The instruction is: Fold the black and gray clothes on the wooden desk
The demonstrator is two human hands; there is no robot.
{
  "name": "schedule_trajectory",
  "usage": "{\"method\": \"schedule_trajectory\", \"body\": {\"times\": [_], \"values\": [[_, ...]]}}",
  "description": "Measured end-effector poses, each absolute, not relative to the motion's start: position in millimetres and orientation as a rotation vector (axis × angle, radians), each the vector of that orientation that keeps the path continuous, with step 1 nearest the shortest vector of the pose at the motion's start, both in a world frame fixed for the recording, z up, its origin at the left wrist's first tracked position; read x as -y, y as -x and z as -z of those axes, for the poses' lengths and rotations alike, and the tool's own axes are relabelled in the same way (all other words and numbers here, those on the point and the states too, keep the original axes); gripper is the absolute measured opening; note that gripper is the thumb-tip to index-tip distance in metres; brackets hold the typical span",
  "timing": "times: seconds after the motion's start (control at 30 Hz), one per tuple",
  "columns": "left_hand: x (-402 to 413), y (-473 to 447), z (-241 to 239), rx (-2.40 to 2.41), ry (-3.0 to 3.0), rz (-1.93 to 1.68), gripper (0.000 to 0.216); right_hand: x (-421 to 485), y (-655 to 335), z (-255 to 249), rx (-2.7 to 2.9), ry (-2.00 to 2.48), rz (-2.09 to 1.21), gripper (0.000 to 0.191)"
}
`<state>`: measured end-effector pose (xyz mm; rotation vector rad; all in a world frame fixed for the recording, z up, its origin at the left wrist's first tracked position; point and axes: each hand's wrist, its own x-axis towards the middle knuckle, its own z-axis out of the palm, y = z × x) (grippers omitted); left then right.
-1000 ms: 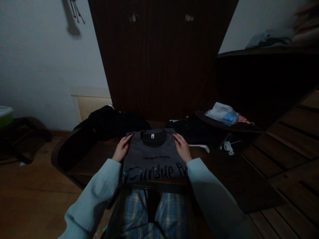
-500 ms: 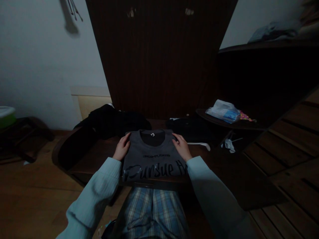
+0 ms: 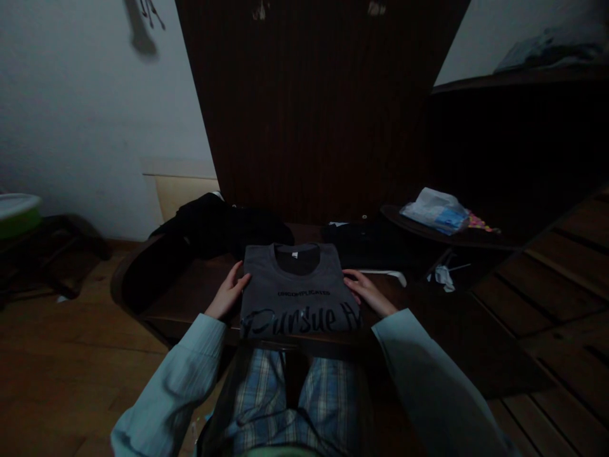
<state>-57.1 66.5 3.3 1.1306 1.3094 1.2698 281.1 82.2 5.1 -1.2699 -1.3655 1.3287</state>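
Observation:
A dark grey T-shirt (image 3: 304, 279), folded into a rectangle, lies flat on a dark wooden bench (image 3: 166, 304). Its collar with a white tag faces away from me, and black lettering runs across the front. Beside the shirt's left edge is my left hand (image 3: 229, 293), fingers stretched out and thumb apart, the tips touching the fabric. On the opposite edge my right hand (image 3: 370, 293) rests with its fingers extended against the side. Neither hand is closed on the cloth.
Black clothing (image 3: 223, 222) is heaped at the back left of the bench, and a dark folded garment (image 3: 366, 244) lies at the back right. A white hanger end (image 3: 392, 275) sticks out there. A plastic package (image 3: 435, 212) sits on a side shelf. Behind stands a dark panel (image 3: 314, 114).
Both hands have slid from the shirt's upper corners down along its sides, toward me, and have moved slightly apart. The view has shifted a little; the shirt remains folded on the bench.

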Motion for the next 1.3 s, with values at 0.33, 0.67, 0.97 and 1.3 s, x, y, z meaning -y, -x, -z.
{"method": "schedule_trajectory", "body": {"times": [0.33, 0.67, 0.97, 1.3], "values": [[-65, 58, -3, -1.243, -1.215, -1.254, 0.095, -78, -280, -14, 1.302, 1.137, -1.414, 0.058], [-64, 56, -9, -1.273, -1.198, -1.239, 0.091, -78, -277, -14, 1.223, 1.067, -1.509, 0.056], [-61, 57, -10, -1.341, -1.248, -1.21, 0.089, -80, -281, -11, 1.3, 1.201, -1.407, 0.044], [-56, 59, -17, -1.203, -1.338, -1.221, 0.076, -76, -287, -18, 1.245, 1.012, -1.662, 0.058]]}}
